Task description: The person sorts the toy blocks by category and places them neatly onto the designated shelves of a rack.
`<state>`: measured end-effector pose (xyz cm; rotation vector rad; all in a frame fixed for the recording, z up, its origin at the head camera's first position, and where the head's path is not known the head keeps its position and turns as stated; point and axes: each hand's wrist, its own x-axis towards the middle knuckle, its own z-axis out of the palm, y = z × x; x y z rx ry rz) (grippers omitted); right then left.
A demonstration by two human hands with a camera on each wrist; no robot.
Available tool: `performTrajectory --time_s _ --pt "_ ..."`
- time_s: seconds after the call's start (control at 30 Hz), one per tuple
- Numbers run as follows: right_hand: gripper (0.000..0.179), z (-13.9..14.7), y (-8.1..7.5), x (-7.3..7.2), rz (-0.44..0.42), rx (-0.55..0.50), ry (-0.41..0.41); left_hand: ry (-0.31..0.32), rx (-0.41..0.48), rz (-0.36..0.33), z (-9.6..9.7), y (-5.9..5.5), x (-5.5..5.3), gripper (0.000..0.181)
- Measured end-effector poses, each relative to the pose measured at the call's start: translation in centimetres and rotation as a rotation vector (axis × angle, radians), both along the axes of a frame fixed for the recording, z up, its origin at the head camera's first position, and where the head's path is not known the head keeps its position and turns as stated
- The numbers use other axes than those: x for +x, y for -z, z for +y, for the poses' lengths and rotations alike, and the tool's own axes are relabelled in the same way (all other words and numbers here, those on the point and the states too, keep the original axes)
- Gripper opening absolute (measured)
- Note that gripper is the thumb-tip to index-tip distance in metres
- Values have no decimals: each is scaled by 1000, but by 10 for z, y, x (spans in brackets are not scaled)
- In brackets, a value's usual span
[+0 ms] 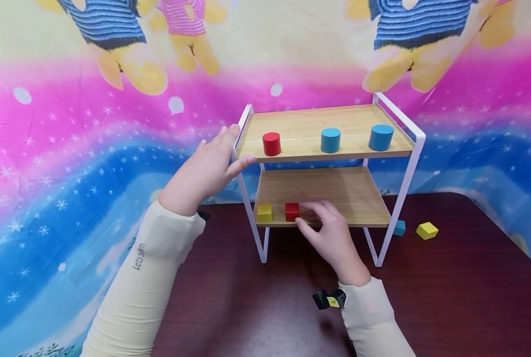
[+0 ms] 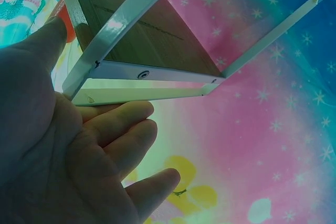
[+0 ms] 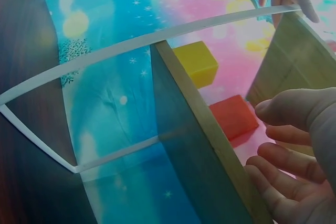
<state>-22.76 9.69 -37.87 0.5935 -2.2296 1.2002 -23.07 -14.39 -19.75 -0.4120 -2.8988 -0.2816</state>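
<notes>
A two-tier shelf with wooden boards and a white frame stands on the table. My left hand rests at its upper left corner, fingers extended along the side frame and thumb by the board's front edge. My right hand is at the lower board, beside a red cube. The thumb tip is close to the cube's right side in the right wrist view, with the fingers loosely bent; whether it touches cannot be told. Left of that cube sits a yellow cube.
On the upper board stand a red cylinder, a blue cylinder and another blue cylinder. A blue block and a yellow block lie on the dark table to the right. A patterned cloth hangs behind.
</notes>
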Motion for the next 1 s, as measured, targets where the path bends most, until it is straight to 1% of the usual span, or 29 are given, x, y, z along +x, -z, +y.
performTrajectory --time_s 0.17,0.37,0.7,0.87,1.0 --pt "32 8 -1 3 7 11 11 1 -5 -4 0 -1 0 89" --pt "33 20 -3 10 30 28 39 -6 -10 -4 1 -2 0 88" --pt "34 38 -8 17 80 54 95 -20 -57 16 1 -5 3 89" --pt "34 48 -11 20 85 47 129 -22 -67 16 1 -5 5 91" --pt "35 56 -15 22 120 38 145 -21 -64 8 1 -5 4 91"
